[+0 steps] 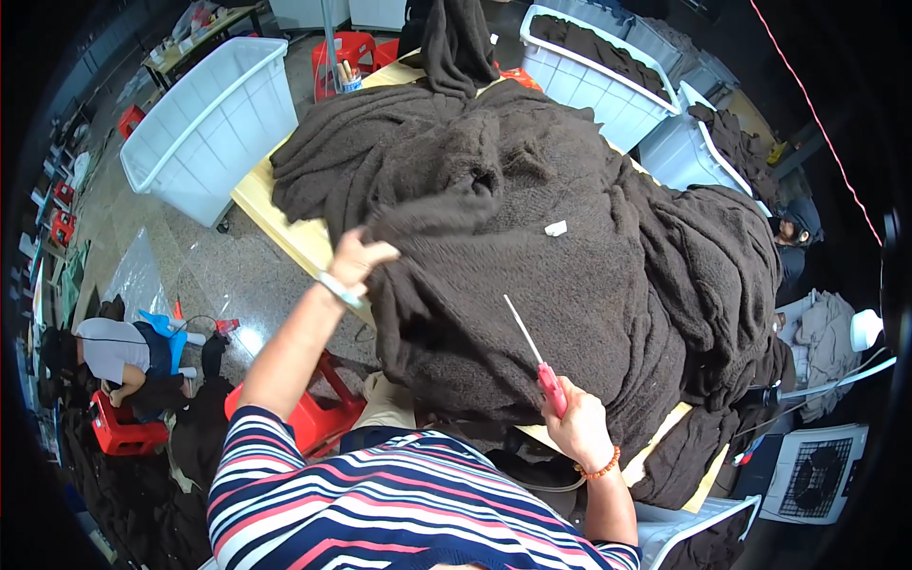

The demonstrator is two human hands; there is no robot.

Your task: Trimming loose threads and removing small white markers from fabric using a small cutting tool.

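The dark brown fabric [579,285] is a heavy, fuzzy-looking mass with a ribbed or nubbly weave, heaped in deep folds across the pale wooden tabletop [285,228] and spilling over its near edge. The left hand [359,258] grips an edge of it between thumb and fingers; the right hand [578,426] is wrapped around the pink handle of a tool [549,388] (its shaft thin and whitish, angled away over the cloth). The raised fold by the left hand is motion-blurred, so the exact grip is hard to make out, and whether the tool's tip touches the fabric I cannot tell. Most of the tabletop is hidden beneath the heap, and the person's striped shirt [380,503] is cut off below. A small white tag [556,228] lies on the fabric, too small to read.
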